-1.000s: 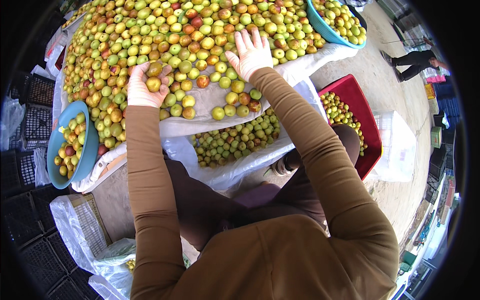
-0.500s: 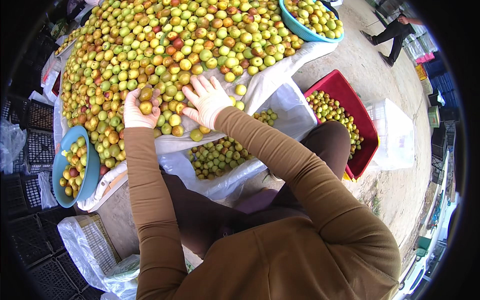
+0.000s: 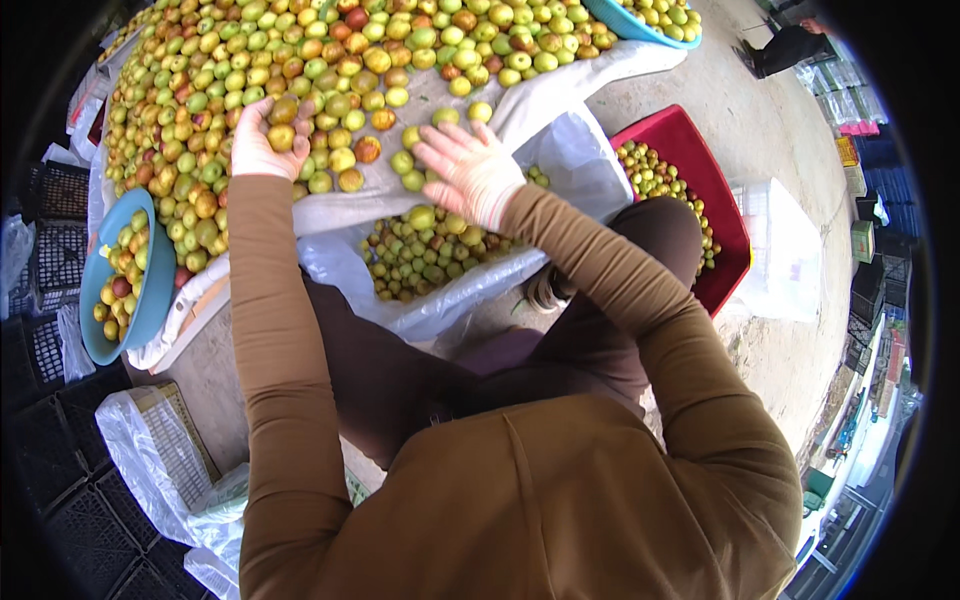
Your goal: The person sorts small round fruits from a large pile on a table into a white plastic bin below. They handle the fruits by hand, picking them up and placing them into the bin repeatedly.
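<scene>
A broad heap of green and reddish-brown jujubes [image 3: 230, 70] covers a table draped in a pale cloth [image 3: 360, 205]. My left hand [image 3: 257, 150] curls at the heap's near edge, palm up, around a couple of brownish jujubes [image 3: 281, 137]. Flat and with fingers spread, my right hand [image 3: 478, 180] is over the cloth's front edge, beside a few loose yellow-green jujubes [image 3: 408, 168]. Directly below that edge is a container lined with clear plastic [image 3: 575, 150], with many jujubes [image 3: 425, 255] inside. My right wrist hides part of it.
A blue basin [image 3: 155, 275] of jujubes stands at the left, and a blue basket [image 3: 665, 33] at the far right. By my right knee is a red crate [image 3: 735, 230] of jujubes. Black crates [image 3: 70, 450] are stacked at left. A person [image 3: 790, 48] is beyond, at upper right.
My right hand has moved right and toward me, to the cloth's edge. More bare cloth shows between the hands. My left hand keeps its jujubes. The whole view has shifted slightly.
</scene>
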Tool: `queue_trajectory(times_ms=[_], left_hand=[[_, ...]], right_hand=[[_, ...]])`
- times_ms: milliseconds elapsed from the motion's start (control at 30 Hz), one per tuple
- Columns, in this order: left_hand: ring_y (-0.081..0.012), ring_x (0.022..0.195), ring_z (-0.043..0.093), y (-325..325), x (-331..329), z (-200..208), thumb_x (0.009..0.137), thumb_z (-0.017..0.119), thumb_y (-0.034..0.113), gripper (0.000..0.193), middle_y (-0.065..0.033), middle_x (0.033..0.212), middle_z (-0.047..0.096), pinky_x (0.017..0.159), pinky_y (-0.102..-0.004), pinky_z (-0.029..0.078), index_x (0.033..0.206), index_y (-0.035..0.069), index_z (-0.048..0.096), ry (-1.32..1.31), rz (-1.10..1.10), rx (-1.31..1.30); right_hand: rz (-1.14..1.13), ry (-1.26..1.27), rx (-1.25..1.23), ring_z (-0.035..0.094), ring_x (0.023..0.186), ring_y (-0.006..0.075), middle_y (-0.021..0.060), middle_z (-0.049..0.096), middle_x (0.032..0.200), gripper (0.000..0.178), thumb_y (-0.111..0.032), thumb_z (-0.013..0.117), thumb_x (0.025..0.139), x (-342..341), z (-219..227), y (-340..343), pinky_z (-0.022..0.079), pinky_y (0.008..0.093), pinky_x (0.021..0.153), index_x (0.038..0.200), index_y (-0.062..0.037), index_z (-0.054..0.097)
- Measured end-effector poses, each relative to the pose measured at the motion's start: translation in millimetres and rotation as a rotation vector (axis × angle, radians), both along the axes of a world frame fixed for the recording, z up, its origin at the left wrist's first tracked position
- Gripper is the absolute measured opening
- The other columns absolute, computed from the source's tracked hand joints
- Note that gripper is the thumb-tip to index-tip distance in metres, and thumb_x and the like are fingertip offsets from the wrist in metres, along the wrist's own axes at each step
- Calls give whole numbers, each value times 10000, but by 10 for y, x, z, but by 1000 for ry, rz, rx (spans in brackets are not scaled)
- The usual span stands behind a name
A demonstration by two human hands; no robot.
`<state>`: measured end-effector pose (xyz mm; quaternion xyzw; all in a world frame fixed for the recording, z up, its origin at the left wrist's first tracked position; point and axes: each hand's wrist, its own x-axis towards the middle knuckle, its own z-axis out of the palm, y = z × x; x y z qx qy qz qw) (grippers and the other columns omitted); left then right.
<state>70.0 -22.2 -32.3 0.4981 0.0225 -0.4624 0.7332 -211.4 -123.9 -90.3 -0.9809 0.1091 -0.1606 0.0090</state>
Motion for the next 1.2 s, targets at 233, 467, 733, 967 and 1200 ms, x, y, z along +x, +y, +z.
queue_trajectory(times_ms=[233, 467, 733, 967, 1200], left_hand=[[-185, 679, 599, 35, 20, 31, 904, 538, 263, 381, -201, 1203, 621, 504, -240, 462, 1175, -1, 584, -69, -27, -5], [-216, 691, 623, 147, 155, 10, 923, 494, 273, 375, -228, 1094, 660, 511, -262, 486, 1158, -10, 563, -67, -126, -97], [-178, 602, 591, 178, 88, 107, 869, 549, 374, 337, -130, 876, 682, 433, -216, 437, 1003, 75, 630, -17, -11, -95], [-164, 579, 581, 69, 2, 45, 881, 532, 376, 315, -93, 828, 677, 422, -231, 429, 973, 95, 640, -21, -16, -43], [-218, 656, 605, 50, 345, -241, 925, 547, 263, 413, -232, 1162, 633, 477, -253, 471, 1224, -23, 543, -73, -164, -132]], right_hand=[[-125, -230, -6, 385, 1326, 370, 182, 454, 1418, 671, -475, 508, 897, 737, 294, -746, 260, 525, 1100, 1443, -101, 398], [-255, -117, -22, 334, 1366, 396, 242, 362, 1483, 654, -503, 418, 933, 1462, 47, -652, 225, 520, 1130, 1448, -99, 406], [-214, -92, 66, 299, 1363, 473, 344, 274, 1486, 712, -560, 460, 901, 1292, 22, -344, 233, 550, 1122, 1428, -82, 438], [-19, -106, 141, 388, 1300, 450, 275, 337, 1460, 671, -475, 575, 860, 705, -39, -184, 303, 567, 1073, 1436, -175, 409], [148, -79, -28, 415, 1311, 370, 189, 342, 1492, 553, -358, 555, 940, 238, -279, -367, 327, 503, 1071, 1439, -183, 396]])
